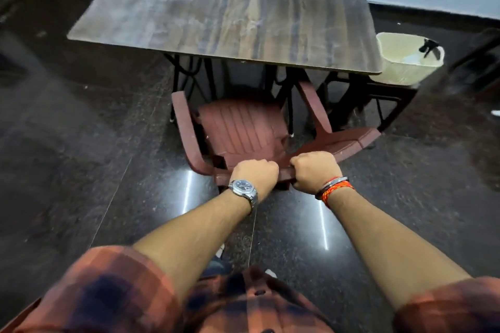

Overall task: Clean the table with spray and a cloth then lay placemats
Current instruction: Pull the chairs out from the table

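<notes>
Over a polished black floor, the left hand and right hand sit side by side, fingers curled tight round the top rail of a maroon plastic armchair; the rail runs left to right under both fists. Straight ahead of the knuckles, about equally far from either hand, lies the dark wood-grain rectangular table, the chair's seat tucked at its near edge. A cream woven basket stands off its near right corner. No spray, cloth or placemats show.
</notes>
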